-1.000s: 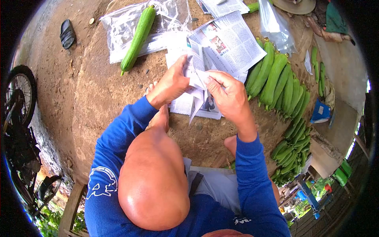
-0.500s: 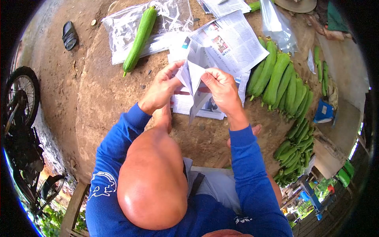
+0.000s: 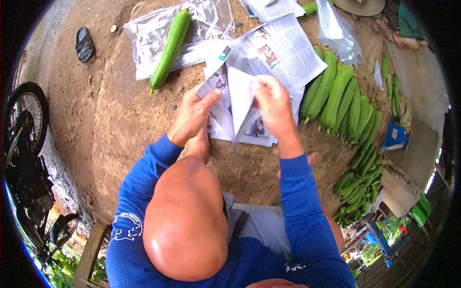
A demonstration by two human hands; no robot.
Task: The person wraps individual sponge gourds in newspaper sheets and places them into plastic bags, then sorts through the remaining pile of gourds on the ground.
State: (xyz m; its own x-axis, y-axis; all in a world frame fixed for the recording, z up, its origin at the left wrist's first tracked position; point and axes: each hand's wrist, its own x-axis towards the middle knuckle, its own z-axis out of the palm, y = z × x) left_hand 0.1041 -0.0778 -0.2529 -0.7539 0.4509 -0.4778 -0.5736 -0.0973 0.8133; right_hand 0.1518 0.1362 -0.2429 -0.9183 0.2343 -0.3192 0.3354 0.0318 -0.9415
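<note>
Presently, the person's left hand (image 3: 191,115) clamps thumb and fingers on a thin, creased newspaper sheet (image 3: 238,93); the right hand (image 3: 274,103), blurred, pinches its opposite edge. The V-folded sheet stands between the fingertips, above flat newsprint (image 3: 290,53). Farther out, tapered green gourds (image 3: 338,93) overlap; another gourd (image 3: 170,50) lies on glossy, wrinkled clear plastic (image 3: 209,26).

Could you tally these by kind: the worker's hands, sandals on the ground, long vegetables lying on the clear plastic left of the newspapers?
Hands: 2 (left hand, right hand)
Black sandal: 1
Long green vegetable on the clear plastic: 1
Total: 4
</note>
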